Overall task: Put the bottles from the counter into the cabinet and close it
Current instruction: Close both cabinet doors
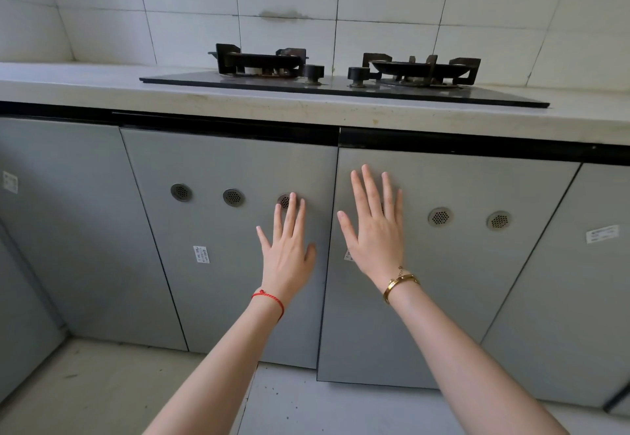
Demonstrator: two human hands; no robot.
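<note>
Two grey cabinet doors under the stove stand shut or nearly so. My left hand (288, 247) lies flat, fingers spread, on the left door (221, 247), its fingertips by a round vent. My right hand (373, 226) presses flat on the right door (453, 281), which sits slightly proud of the left one at the bottom. Neither hand holds anything. No bottles show on the pale counter (85, 86).
A black two-burner gas stove (341, 73) sits on the counter against a white tiled wall. More grey cabinet doors flank the pair at left (68, 213) and right (579, 281). A grey tiled floor (102, 390) lies below.
</note>
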